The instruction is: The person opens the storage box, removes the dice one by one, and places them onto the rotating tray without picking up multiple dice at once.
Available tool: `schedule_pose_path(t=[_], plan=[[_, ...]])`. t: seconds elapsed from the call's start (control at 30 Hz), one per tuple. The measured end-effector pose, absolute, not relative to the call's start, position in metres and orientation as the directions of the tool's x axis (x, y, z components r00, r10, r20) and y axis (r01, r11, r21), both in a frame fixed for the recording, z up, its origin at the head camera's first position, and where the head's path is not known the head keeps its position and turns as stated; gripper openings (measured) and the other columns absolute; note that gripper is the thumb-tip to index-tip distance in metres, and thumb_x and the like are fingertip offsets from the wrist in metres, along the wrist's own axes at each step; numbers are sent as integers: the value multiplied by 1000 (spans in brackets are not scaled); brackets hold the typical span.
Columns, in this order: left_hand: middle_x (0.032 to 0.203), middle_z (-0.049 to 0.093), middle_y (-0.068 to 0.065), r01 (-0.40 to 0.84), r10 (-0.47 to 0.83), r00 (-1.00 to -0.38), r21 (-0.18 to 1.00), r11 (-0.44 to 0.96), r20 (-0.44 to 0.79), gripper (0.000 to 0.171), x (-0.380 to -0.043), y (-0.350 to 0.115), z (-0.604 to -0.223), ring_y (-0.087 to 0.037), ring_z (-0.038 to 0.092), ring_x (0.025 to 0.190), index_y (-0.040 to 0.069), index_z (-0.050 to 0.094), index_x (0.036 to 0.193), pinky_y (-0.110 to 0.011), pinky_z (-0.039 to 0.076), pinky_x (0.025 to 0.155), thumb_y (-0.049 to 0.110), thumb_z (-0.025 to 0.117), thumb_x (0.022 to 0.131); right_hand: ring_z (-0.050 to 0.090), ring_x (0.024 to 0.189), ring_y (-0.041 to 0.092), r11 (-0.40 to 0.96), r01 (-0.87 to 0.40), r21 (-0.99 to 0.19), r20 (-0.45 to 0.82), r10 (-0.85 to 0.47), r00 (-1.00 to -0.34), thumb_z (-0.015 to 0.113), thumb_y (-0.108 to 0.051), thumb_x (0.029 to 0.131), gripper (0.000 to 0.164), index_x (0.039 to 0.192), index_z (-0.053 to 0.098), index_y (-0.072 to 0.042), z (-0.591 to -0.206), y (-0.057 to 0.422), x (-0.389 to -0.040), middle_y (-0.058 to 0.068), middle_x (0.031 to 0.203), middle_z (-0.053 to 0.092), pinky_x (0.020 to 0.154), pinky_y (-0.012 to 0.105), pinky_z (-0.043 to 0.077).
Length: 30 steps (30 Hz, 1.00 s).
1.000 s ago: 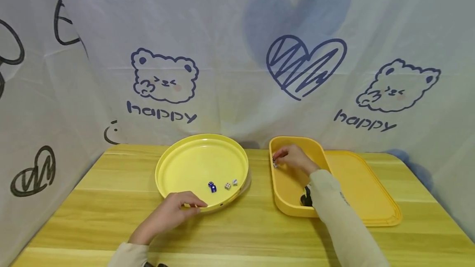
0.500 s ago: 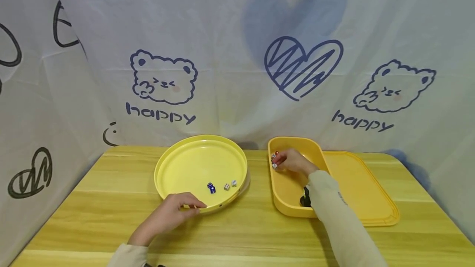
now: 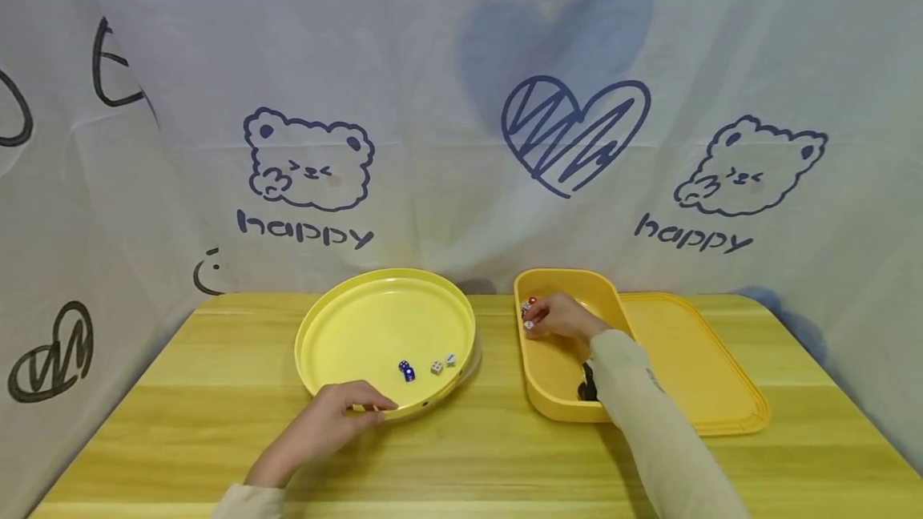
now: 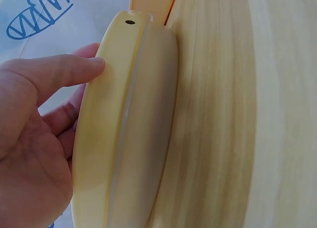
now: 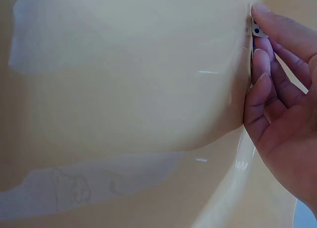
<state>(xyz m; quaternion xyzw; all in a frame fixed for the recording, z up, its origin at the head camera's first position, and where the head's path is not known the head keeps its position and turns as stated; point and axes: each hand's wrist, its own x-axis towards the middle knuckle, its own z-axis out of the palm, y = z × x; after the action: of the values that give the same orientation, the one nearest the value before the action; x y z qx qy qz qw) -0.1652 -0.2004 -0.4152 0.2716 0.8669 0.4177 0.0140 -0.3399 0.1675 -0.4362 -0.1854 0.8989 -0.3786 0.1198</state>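
My left hand (image 3: 333, 419) grips the near rim of a round yellow tray (image 3: 375, 319). In the left wrist view the thumb presses the tray's outer wall (image 4: 101, 124) and the fingers lie over the inner side. Two blue dice (image 3: 407, 371) and two white dice (image 3: 437, 368) lie in the tray. My right hand (image 3: 562, 317) is inside an orange-yellow box, at its left wall. In the right wrist view its thumb and a finger pinch a white die (image 5: 257, 29) with dark dots. A red die (image 3: 532, 300) and a white one (image 3: 525, 306) sit just beyond the fingertips.
The box (image 3: 566, 408) stands right of the tray, with a small black object (image 3: 587, 384) in its near right corner, partly hidden by the sleeve. A flat orange-yellow lid (image 3: 692, 359) lies to the right. A printed cloth (image 3: 433, 207) hangs behind the wooden table (image 3: 461, 463).
My right fingers have shifted slightly along the box's left wall, and more dice show beside them. The left hand keeps its grip on the tray. The head view has shifted slightly.
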Motion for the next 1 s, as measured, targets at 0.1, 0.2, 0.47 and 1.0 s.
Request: schedule_pose_path(t=[0.1,0.2,0.47,1.0], plan=[[90,69,4,475,481,-848,725,499,224,14,-165,-201,-415,-6,59,80,7,75,98,-26,49,68,2,69,87,57,78,13,653,-237,-719,-89,-424,-901,76,-4,81,17,95,71,4,-434,165,-340,6,87,69,74,26,47],[90,69,5,473,477,-849,729,495,227,14,-164,-202,-415,-7,58,80,7,75,98,-26,49,67,2,69,87,55,79,13,664,-240,-708,-85,-418,-905,76,-5,82,15,93,72,3,-433,165,-341,5,87,69,75,26,45],[92,69,2,454,479,-854,744,491,205,14,-164,-201,-413,-7,58,82,7,75,99,-27,49,69,3,68,88,52,65,10,620,-221,-753,-58,-397,-916,75,-3,81,13,90,71,6,-430,169,-338,5,80,68,59,23,45],[92,69,-2,456,479,-853,743,489,208,14,-162,-200,-413,-8,59,82,7,75,100,-27,49,72,4,69,88,57,59,12,582,-206,-787,-9,-344,-939,67,7,80,11,90,68,11,-425,167,-335,10,78,68,55,24,49]])
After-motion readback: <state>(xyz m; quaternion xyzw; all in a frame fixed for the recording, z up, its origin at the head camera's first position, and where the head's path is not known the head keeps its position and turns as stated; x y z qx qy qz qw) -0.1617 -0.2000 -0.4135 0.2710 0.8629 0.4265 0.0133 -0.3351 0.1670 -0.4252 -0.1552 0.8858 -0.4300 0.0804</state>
